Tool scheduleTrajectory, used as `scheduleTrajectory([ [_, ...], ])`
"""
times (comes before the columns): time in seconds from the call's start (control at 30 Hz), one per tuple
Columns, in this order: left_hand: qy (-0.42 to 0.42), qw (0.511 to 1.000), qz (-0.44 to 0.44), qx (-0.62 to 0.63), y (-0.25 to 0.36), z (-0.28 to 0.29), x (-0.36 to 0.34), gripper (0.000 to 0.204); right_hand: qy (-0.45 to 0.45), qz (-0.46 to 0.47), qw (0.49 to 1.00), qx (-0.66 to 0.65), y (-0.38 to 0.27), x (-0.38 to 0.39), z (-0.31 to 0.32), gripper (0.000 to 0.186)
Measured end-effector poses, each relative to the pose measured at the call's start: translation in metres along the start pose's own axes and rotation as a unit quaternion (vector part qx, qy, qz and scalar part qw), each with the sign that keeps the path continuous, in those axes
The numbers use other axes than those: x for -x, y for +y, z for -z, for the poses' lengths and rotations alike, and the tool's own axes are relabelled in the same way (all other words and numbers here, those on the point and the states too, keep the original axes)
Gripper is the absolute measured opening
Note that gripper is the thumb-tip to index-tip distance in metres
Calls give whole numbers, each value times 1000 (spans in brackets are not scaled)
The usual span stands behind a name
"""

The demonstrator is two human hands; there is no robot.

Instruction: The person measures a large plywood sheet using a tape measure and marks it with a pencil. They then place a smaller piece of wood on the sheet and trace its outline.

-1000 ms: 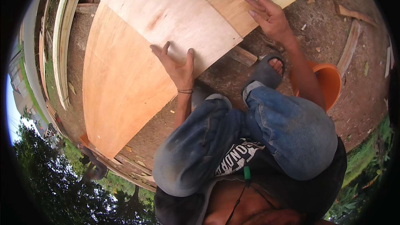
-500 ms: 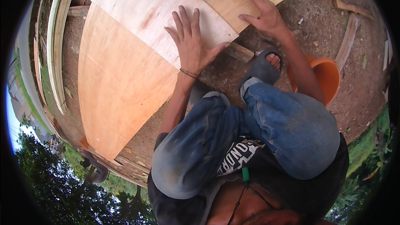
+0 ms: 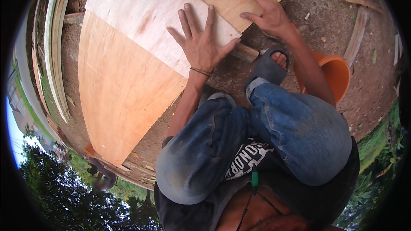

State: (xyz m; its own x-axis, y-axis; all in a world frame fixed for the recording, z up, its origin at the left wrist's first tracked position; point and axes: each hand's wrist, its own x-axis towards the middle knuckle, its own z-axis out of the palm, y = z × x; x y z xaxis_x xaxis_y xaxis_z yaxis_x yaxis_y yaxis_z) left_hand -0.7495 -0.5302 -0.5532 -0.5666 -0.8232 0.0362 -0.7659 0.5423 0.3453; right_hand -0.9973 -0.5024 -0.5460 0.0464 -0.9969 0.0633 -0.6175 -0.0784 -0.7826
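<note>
Pale sheet [image 3: 141,15]: lay across the middle of the tan board [image 3: 124,90], its near-right corner just beside your left thumb.
Left hand [image 3: 199,47]: you had it spread wide and flat on the pale sheet, gripping nothing.
Right hand [image 3: 269,15]: you rested it loosely open, thumb apart from fingers, at the tan board's right edge; a dark speck at the fingers was too small to tell.
Plywood feel: looked thin, light and stiff, probably smooth enough to slide, splinter-prone at corners.
Edges: opposite sides seemed your best hold.
</note>
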Motion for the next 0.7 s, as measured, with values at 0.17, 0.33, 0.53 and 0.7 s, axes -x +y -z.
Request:
scheduleTrajectory([
  [0.17,1,1000,2,5,-1,-3,0,115,-4,-3,1000,6,4,1,-1,109],
  [0.33,2,1000,6,9,0,-3,-1,115,-2,8,1000,0,4,-1,-1,109],
  [0.53,-5,1000,8,6,3,-3,-2,114,-12,1,1000,9,7,1,1,113],
  [0.7,-5,1000,16,-7,1,-7,0,115,58,1,997,-50,-5,-1,-1,85],
])
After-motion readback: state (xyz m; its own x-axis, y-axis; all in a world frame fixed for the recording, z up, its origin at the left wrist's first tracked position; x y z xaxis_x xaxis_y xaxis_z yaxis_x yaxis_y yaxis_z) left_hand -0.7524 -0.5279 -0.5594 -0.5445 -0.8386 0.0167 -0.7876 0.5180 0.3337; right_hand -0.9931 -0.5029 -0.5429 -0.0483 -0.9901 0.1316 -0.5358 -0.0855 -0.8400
